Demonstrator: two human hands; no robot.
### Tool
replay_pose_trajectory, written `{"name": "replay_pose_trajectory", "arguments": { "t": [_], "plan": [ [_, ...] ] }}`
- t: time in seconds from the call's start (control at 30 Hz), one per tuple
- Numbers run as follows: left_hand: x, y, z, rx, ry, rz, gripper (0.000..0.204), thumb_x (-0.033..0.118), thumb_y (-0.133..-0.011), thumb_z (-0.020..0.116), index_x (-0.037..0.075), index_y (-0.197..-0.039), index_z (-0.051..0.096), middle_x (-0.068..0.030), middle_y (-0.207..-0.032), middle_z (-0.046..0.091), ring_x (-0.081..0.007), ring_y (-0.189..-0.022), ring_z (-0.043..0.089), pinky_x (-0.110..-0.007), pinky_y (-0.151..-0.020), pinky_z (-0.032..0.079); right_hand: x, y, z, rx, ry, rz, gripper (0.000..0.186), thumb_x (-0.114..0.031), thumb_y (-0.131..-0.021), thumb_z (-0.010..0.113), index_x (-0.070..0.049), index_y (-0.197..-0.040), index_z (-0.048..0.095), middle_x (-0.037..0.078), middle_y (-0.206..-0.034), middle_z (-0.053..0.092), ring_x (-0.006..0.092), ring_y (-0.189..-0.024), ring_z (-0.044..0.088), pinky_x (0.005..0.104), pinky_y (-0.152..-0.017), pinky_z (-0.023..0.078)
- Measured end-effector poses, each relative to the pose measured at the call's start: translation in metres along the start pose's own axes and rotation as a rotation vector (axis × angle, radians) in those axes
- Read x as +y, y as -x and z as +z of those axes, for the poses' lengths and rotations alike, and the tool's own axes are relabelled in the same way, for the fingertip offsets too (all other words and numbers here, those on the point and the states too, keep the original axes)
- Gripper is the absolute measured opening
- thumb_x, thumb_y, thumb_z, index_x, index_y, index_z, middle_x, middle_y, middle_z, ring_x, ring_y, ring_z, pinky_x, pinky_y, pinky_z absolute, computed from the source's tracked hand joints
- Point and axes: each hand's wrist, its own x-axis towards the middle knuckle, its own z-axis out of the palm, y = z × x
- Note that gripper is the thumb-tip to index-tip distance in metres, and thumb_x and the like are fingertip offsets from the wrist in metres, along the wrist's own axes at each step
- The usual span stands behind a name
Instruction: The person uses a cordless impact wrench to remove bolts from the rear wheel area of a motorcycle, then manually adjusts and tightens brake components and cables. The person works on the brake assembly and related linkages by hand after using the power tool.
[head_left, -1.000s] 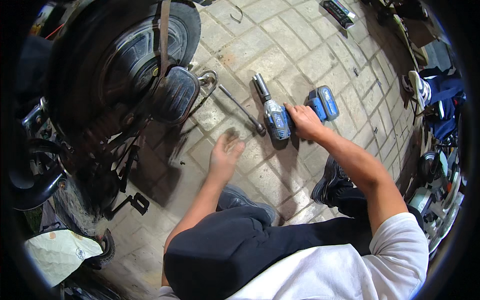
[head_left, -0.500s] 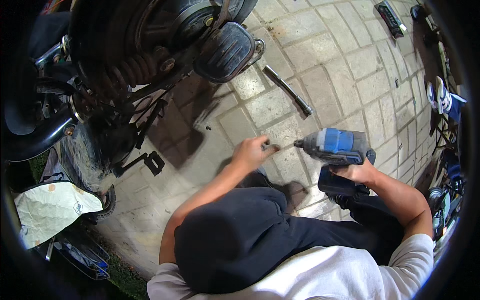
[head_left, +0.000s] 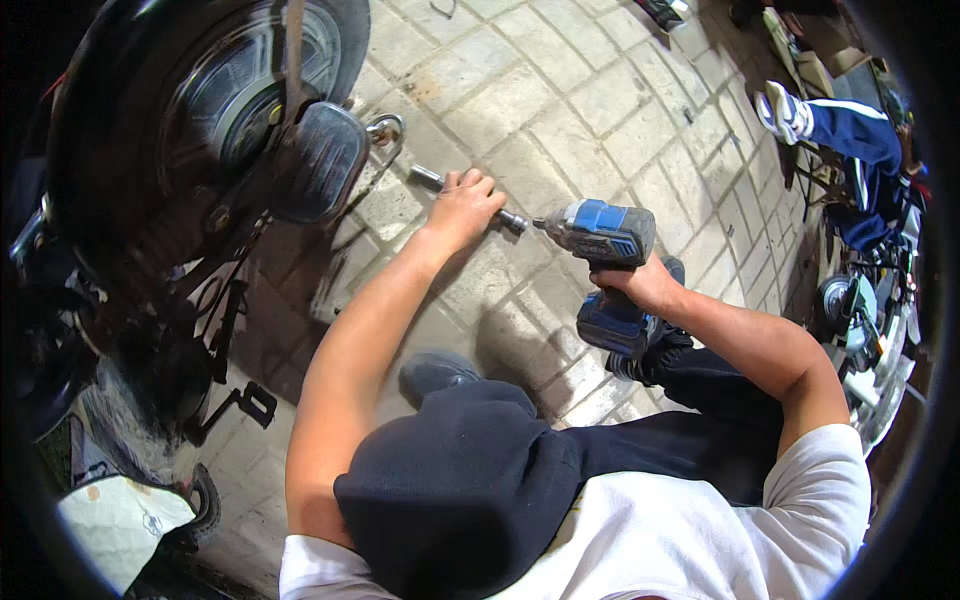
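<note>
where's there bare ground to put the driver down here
Bare paving lies beyond the left hand and the blue impact driver, out toward the person in blue trousers. A smaller patch sits between the forearms. Left of the left arm it is crowded: wheel and footrest.

No screens or signs show, only a pale crumpled plastic bag (head_left: 115,520) with a few small dark printed marks, lying at the lower left on the paved floor (head_left: 560,90) beside a small wheel (head_left: 205,505).
</note>
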Motion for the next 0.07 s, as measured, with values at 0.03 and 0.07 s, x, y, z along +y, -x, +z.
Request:
{"name": "replay_pose_trajectory", "arguments": {
  "t": [0.03,0.07],
  "plan": [
    [-0.0028,-0.0009,0.0028,-0.028,0.000,0.017,0.019,0.018,-0.077,0.061,0.014,-0.096,0.062,-0.0041,-0.098,0.056,-0.0242,-0.103,0.050,-0.041,-0.089,0.033,0.0031,0.0019,-0.0034,0.027,0.004,0.009,0.012,-0.007,-0.076,0.067,-0.005,-0.086,0.059,0.002,-0.070,0.057,0.0118,-0.062,0.057,0.0299,-0.059,0.048],
    [-0.0037,0.0035,0.0059,0.036,0.098,0.026,0.029,0.021,-0.069,0.072,0.014,-0.095,0.062,-0.0042,-0.099,0.057,-0.0251,-0.106,0.048,-0.042,-0.088,0.033,0.0071,0.0031,-0.0059,0.050,0.012,0.034,0.010,-0.007,-0.076,0.066,-0.005,-0.083,0.059,0.002,-0.070,0.057,0.0113,-0.063,0.057,0.0310,-0.060,0.049]
  ]
}}
